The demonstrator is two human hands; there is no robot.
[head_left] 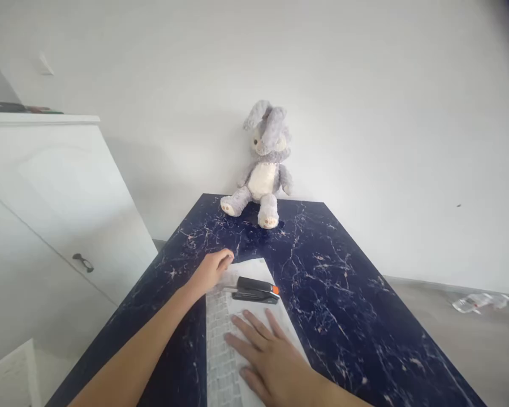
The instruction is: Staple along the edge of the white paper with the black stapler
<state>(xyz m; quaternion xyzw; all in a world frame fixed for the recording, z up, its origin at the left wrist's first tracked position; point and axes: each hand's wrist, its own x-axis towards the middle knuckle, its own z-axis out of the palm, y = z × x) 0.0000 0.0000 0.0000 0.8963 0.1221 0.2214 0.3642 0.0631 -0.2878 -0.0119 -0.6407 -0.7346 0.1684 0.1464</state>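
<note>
A black stapler point(255, 289) with an orange end lies on white paper sheets point(258, 269). A thin pale strip sticks out from the stapler's left end. My left hand point(212, 270) is by the sheets' far left corner, just beyond that strip. Its fingers are curled together, and whatever they may hold is too small or hidden to name. Spread flat on the paper, my right hand point(271, 356) rests just on the near side of the stapler with nothing in its grasp. Under the left part of the sheets a brick-like grey pattern shows.
The dark blue marbled table point(343, 299) narrows toward a white wall. A grey plush rabbit point(263, 175) sits at its far edge. To the left stands a white cabinet point(59, 186) with a dark handle. Clear plastic packaging point(479, 302) lies on the floor at right.
</note>
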